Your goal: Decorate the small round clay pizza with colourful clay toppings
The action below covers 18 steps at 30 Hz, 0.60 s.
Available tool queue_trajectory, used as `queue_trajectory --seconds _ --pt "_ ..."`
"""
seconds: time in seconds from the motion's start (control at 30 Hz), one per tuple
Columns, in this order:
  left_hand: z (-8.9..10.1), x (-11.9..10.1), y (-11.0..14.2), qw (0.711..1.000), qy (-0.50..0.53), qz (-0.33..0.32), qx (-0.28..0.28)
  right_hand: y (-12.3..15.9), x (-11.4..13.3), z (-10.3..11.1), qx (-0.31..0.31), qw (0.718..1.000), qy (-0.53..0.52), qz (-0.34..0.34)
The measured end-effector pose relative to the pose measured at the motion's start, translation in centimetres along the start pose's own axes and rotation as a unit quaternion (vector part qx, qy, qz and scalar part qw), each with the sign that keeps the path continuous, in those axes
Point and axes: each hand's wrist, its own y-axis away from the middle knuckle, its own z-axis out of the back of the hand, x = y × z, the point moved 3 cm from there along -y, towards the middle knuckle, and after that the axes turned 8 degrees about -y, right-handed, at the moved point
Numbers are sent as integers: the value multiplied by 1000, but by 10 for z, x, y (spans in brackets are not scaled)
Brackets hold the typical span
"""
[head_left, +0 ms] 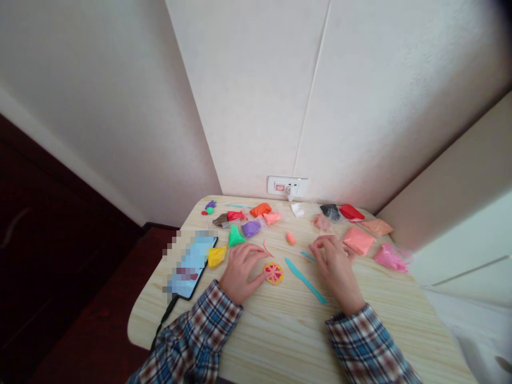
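Observation:
A small round clay disc [274,273], yellow-rimmed with red pieces and pink strips across it, lies flat on the table. My left hand [243,271] rests at its left side, thumb at the edge, fingers stretched and apart. Just above the disc lies a thin curved pink clay strip [267,249]. My right hand [332,264] is held over the table to the right with its fingertips pinched together; whatever they hold, if anything, is too small to see. Part of a short blue tool [307,256] shows beside those fingers. Between my hands lies a blue clay knife [306,281].
A pink clay lump [290,238] sits beyond the knife. Bags of clay line the back, including purple [251,229], yellow [216,257] and coral [359,241]. A phone [196,266] with a cable lies left. Small clay grapes [210,205] stand back left, below a wall socket [287,186].

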Motion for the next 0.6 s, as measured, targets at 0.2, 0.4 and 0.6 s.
queue_trajectory --seconds 0.2,0.4,0.6 --pt "9 15 3 991 -32 67 -114 1 -6 -4 -5 1000 -6 -9" --pt "13 26 3 978 -65 113 -164 1 -10 -3 -10 1000 -2 -21" --pt "9 30 1 972 -75 121 -185 2 -14 -5 -19 999 21 -32"
